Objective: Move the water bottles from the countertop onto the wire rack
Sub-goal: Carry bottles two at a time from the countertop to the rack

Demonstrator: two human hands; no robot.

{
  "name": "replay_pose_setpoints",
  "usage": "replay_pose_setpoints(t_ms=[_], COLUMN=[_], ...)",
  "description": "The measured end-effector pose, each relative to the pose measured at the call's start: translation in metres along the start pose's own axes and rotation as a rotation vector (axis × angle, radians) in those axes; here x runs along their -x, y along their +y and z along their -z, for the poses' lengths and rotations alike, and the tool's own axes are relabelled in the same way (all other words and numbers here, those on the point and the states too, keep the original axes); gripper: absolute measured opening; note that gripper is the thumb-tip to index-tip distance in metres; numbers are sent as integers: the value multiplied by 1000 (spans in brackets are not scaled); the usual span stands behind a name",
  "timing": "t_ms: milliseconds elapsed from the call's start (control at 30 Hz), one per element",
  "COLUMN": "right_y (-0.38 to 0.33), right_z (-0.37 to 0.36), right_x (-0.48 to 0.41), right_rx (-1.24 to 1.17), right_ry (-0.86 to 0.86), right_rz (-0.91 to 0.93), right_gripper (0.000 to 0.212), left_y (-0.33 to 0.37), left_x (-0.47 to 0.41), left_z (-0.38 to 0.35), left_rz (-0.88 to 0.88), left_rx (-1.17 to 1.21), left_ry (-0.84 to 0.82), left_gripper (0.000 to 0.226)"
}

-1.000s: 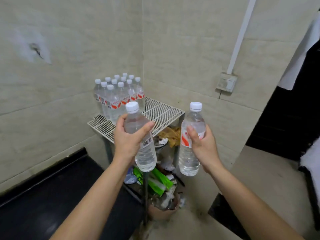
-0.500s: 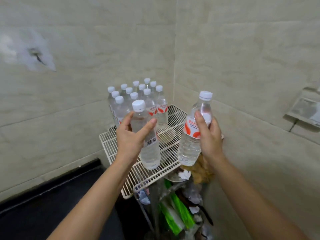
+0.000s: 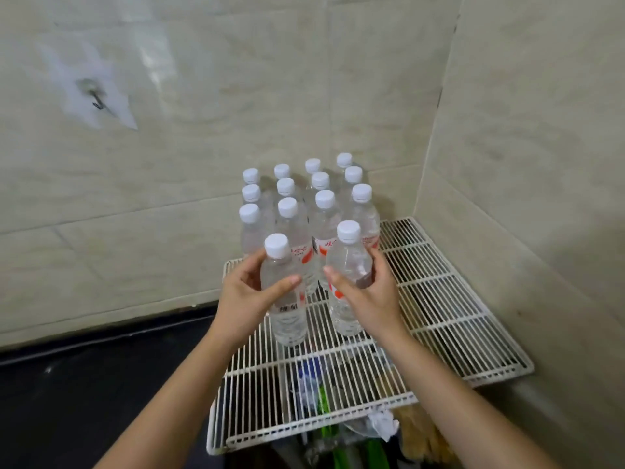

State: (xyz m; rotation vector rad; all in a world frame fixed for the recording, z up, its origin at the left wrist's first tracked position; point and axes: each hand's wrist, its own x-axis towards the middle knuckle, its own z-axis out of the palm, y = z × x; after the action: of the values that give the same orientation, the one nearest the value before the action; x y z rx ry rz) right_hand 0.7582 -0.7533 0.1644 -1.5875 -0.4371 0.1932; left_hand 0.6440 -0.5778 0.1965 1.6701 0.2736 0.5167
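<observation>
the left hand (image 3: 250, 299) is clamped on one water bottle, the left bottle (image 3: 289, 324): the thumb crosses its front just above the barcode and the fingers curl round the far side. the right hand (image 3: 368, 296) is clamped on a second one, the right bottle (image 3: 348, 260), thumb on the near side, fingers wrapped round the side away from the left hand. both bottles are upright, clear, with white caps that stand above the knuckles. they sit close beside each other in the gap between the two hands, not quite touching as far as i can see.

under both hands lies the white wire rack (image 3: 439, 316), pushed into the corner of the tiled wall (image 3: 507, 130). the bases of the two held bottles are down at the rack's wires, but i cannot tell whether they rest on it or hang just above.

just beyond the fingertips of both hands is a block of standing bottles (image 3: 324, 218), white-capped with red labels, packed in tidy rows on the rack's far left part. the rack beyond the right hand's outer side is bare wire.

below the left forearm runs the dark bench (image 3: 84, 384). high up and away from the left hand a small hook (image 3: 96, 99) sticks out of the wall. through the wires, nearer me than the hands, some green packets (image 3: 338, 445) and crumpled clutter show below the rack.
</observation>
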Motion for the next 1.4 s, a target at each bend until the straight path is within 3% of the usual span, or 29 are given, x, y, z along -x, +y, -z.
replay_pose_setpoints(t_ms=[167, 333, 433, 567, 667, 800, 933, 1100, 1233, 1400], right_y=[-3, -35, -53, -61, -69, -72, -69, -76, -84, -83], right_z=[-5, 5, 16, 29, 29, 26, 26, 23, 15, -13], right_x=[0, -14, -27, -35, -36, -37, -39, -39, -44, -50], right_rx=[11, 34, 18, 202, 227, 406, 435, 528, 538, 476], right_ry=[-49, -52, -194, -374, -269, -111, -124, -150, -158, -75], right_rz=[26, 143, 155, 148, 144, 212, 245, 221, 212, 238], right_gripper=[91, 66, 38, 36, 28, 46, 44, 47, 50, 39], left_y=[2, 23, 31, 37, 44, 48, 44, 39, 42, 44], left_x=[-7, -3, -5, -8, -15, -20, -14, -12, -21, -35], left_z=[25, 25, 20, 22, 37, 52, 42, 26, 25, 28], left_rz=[9, -176, -258, -262, -173, -108, -172, -238, -195, -154], left_rx=[-119, -370, -512, -581, -494, -461, -490, -563, -521, -483], left_ry=[-84, 105, 200, 150, -4, -65, -23, 178, 196, 191], left_gripper=[61, 56, 49, 38, 48, 42, 44, 44, 48, 45])
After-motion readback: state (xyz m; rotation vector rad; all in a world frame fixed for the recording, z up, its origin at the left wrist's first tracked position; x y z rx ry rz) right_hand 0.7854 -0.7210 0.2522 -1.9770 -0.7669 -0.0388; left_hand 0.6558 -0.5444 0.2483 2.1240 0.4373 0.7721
